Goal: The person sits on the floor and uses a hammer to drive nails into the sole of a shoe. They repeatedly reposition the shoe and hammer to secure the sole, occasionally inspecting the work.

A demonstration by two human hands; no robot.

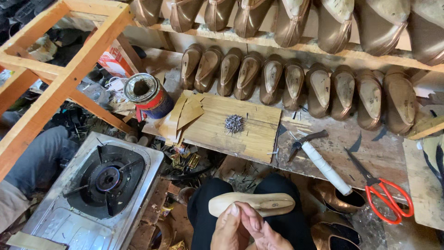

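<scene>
While the wooden shoe last [252, 204] lay sole-up across the person's dark-trousered lap at the bottom of the view, the left hand [230, 230] rested against its near edge, fingers pressed together and curled, a fingertip touching the wood. The right hand [263, 233] sat just beside it, its fingers also close together and bent inward toward the left hand; whether either hand truly gripped the last could not be told. Beyond the knees, a bamboo board [231, 127] lay on the workbench with a small heap of nails [234, 123] on it and some tan leather pieces [186, 112] at its left end. Right of the board lay a hammer with a white-wrapped handle [323, 165], and further right a pair of red-handled scissors [384, 192]. An open glue tin [147, 95] stood at the board's left corner. A gas stove [99, 185] sat on the floor to the left. Behind everything, rows of bronze shoes on lasts [296, 83] lined the wooden shelves.
</scene>
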